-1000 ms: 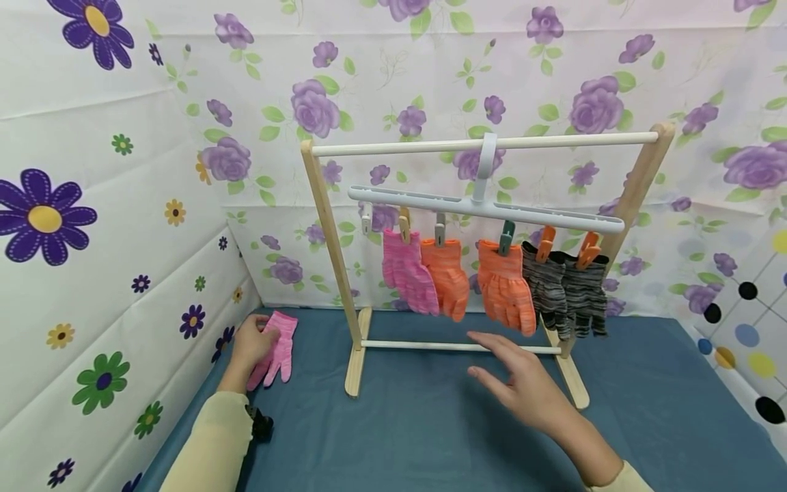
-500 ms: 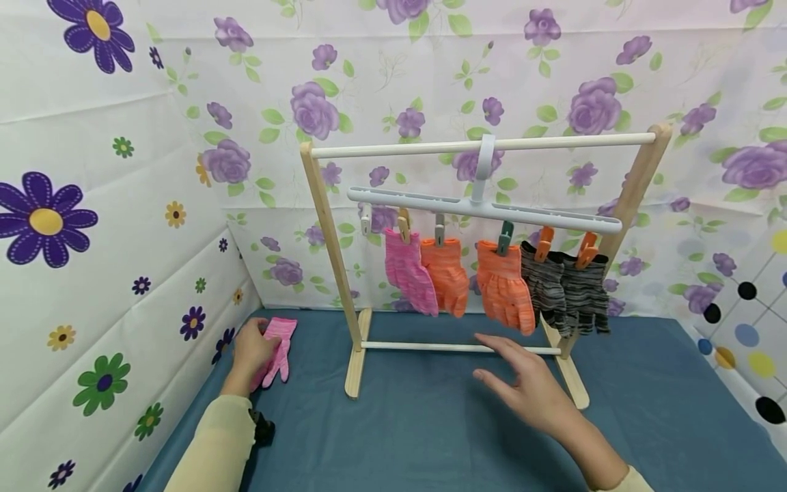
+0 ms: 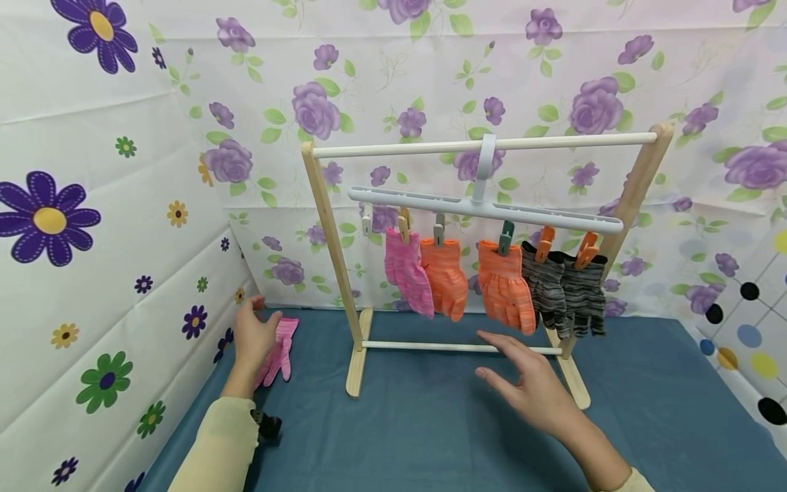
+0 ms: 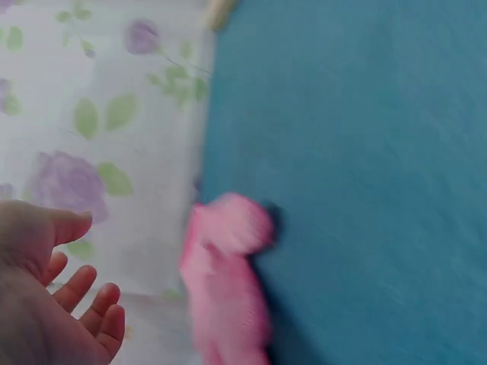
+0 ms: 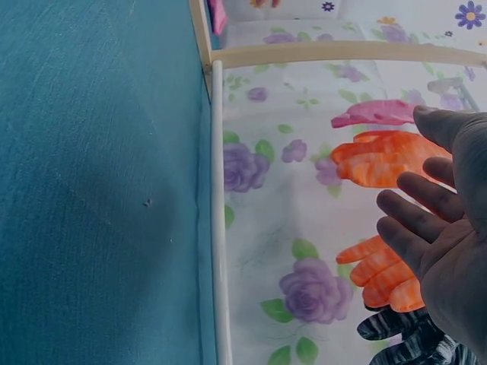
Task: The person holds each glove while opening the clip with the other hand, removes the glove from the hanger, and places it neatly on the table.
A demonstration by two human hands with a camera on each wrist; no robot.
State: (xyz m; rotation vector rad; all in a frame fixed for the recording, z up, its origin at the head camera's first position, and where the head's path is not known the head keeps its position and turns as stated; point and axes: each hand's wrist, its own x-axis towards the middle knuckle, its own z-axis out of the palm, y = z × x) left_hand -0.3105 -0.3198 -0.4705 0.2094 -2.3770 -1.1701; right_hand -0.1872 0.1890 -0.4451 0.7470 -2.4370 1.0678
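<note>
A pink knit glove (image 3: 280, 350) lies on the blue cloth at the left, partly hidden by my left hand (image 3: 253, 336). In the left wrist view that hand (image 4: 57, 293) is apart from the glove (image 4: 228, 281), fingers loosely bent with nothing in them. My right hand (image 3: 530, 386) hovers in front of the rack with fingers extended, holding nothing. Above it, a grey hanger (image 3: 424, 200) carries clipped gloves: one pink (image 3: 408, 273), two orange (image 3: 505, 283) and a dark grey striped pair (image 3: 584, 290).
The wooden drying rack (image 3: 335, 246) stands at the back, its low crossbar (image 3: 424, 346) just above the cloth (image 3: 418, 437). A white clothespin (image 3: 367, 219) hangs at the hanger's left end with no glove. Flowered sheets (image 3: 258, 89) wall the back and left.
My left hand has let go of the pink glove on the cloth and lifted up off it. The right hand has barely moved.
</note>
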